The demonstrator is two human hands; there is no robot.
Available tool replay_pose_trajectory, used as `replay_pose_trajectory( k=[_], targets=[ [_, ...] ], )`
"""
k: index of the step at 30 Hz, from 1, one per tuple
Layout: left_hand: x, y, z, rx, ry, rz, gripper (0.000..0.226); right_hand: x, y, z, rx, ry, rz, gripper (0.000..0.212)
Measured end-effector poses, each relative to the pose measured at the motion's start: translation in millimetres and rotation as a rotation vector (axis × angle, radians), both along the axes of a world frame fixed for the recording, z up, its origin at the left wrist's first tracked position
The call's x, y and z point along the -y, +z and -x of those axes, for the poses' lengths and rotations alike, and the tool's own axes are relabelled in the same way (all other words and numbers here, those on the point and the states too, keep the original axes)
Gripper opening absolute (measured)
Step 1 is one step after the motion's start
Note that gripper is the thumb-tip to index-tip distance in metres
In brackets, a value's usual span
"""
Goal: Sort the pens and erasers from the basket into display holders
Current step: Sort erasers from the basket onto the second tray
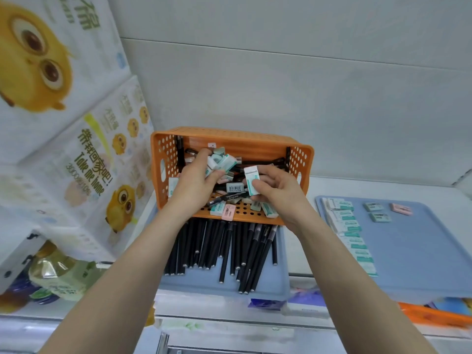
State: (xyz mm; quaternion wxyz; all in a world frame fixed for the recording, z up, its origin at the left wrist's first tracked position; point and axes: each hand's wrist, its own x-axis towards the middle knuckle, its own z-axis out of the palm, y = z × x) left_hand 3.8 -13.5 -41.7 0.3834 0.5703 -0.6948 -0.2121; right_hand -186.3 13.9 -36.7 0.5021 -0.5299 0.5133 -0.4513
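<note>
You had the basket (231, 139) tipped toward you, likely for easy reach; your left hand (198, 180) clutched several erasers (222, 160) inside it; your right hand (277, 190) pinched one white eraser (251, 183) at its mouth; black pens (224, 249) lay below, an eraser row (350, 226) on the blue tray (421, 251); a pack (89, 162) read "Take me home".

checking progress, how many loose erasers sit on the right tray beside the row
3. One grey eraser near the tray's far edge, a second grey eraser just nearer, a pink eraser to their right. None seems hidden there.
</note>
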Motion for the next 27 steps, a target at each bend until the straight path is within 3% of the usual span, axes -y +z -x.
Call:
replay_pose_trajectory(
  k=[4,12,17,20,23,27],
  targets=[
    [-3.2,-2.0,8.5,-0.158,0.056,-0.052,0.036,-15.0,0.7,11.2,0.177,0.002,-0.038,0.03],
    [-13.7,8.8,25.2,-0.383,0.065,-0.161,0.055,-35.3,1.8,31.8,0.164,-0.016,0.014,0.028],
    [-40.6,23.7,51.5,-1.058,-0.103,-0.42,0.02,-46.6,3.0,51.3,0.162,0.002,0.069,0.029],
    [-49.5,24.9,66.4,-1.345,-0.094,-0.56,0.019,-54.9,2.9,69.2,0.149,-0.019,0.099,0.021],
    [-61.7,24.6,88.5,-1.316,-0.196,-0.611,0.023,-62.9,-3.2,92.9,0.136,-0.136,0.132,0.017],
    [-79.5,22.0,122.4,-1.067,-0.346,-0.599,0.023,-64.3,-18.9,145.7,0.056,-0.428,0.119,0.026]
  ],
)
